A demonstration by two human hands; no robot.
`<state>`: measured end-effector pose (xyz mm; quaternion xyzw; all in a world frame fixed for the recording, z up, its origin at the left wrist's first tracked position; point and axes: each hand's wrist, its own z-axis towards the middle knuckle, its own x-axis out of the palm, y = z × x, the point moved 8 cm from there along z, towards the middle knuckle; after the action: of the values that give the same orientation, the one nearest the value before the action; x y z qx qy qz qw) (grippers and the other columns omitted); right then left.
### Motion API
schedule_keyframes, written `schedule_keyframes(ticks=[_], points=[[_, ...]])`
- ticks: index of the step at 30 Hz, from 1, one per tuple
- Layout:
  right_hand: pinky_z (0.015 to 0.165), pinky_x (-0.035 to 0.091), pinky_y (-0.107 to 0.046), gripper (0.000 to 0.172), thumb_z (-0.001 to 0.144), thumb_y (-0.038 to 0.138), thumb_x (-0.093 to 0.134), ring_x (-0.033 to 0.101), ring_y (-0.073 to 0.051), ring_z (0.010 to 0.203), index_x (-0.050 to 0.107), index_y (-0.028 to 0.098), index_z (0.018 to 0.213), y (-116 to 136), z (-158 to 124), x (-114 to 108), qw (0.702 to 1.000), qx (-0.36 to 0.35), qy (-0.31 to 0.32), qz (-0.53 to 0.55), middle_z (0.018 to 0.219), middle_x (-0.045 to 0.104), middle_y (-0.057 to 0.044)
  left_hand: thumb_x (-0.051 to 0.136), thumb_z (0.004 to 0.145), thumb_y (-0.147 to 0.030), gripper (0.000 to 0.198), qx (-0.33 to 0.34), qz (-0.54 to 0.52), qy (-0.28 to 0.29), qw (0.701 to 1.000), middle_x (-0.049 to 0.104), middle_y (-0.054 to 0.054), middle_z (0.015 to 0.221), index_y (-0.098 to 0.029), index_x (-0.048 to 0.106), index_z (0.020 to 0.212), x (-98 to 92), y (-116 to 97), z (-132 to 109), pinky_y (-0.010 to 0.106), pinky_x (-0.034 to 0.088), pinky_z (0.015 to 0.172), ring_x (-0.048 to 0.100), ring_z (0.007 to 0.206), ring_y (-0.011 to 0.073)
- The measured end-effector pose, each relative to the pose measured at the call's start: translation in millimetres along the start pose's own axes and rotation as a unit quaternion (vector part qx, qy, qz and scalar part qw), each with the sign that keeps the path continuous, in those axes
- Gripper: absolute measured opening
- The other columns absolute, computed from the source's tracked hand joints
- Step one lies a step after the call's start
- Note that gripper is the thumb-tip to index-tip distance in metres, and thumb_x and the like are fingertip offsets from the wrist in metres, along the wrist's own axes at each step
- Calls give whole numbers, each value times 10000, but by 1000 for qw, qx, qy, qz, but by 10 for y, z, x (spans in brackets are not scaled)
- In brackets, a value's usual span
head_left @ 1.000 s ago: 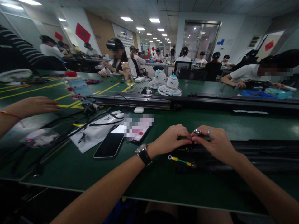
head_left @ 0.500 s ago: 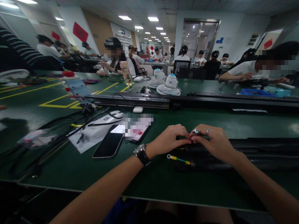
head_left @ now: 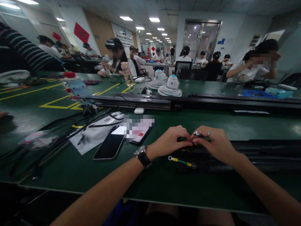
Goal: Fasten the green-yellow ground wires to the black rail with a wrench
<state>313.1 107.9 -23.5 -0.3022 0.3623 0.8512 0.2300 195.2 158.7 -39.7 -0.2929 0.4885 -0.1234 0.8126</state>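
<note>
My left hand (head_left: pixel 176 138), with a watch (head_left: pixel 141 154) at its wrist, is closed with thumb and fingertips pinched together. Facing it, my right hand (head_left: pixel 215 142) is pinched too, and the fingertips of both meet. Whatever small piece they hold is hidden between them. A shiny round silver item (head_left: pixel 197 134) shows at my right index finger, and a ring (head_left: pixel 208 133) sits on a finger of that hand. Just below lies a short green wire (head_left: pixel 182 161) with yellow sleeves and ring terminals. Its right end touches a long black profile (head_left: pixel 263 153) under my right hand.
Left of my hands lie a dark phone (head_left: pixel 109 147), a second phone (head_left: pixel 141 128), a white paper (head_left: pixel 94 131) and tangled black cables (head_left: pixel 56 147). Long dark bars (head_left: pixel 235 102) cross the green table (head_left: pixel 150 182). Behind them stand two white fans (head_left: pixel 170 86). Co-workers sit beyond.
My hands stay almost in the same place, with the silver item slightly turned. At the far right, a co-worker has straightened up and raised both hands towards the head.
</note>
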Motion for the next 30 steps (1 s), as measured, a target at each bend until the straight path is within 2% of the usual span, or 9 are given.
schedule_keyframes(ticks=[17, 30], points=[[714, 488, -268, 70, 973, 178, 655, 662, -159, 772, 683, 188, 911, 56, 93, 32, 999, -28, 26, -4, 853, 707, -16, 739, 914, -319, 157, -41, 13, -2, 999, 633, -4, 860, -171, 695, 941, -57, 55, -12, 247, 381, 757, 563, 849, 146], [710, 491, -279, 93, 995, 173, 609, 672, -167, 778, 666, 201, 928, 92, 32, 79, 998, -33, 48, 4, 864, 711, -19, 744, 909, -315, 161, -36, -8, 23, 999, 689, 18, 951, -193, 707, 1007, -13, 48, -44, 278, 414, 847, 577, 973, 177]])
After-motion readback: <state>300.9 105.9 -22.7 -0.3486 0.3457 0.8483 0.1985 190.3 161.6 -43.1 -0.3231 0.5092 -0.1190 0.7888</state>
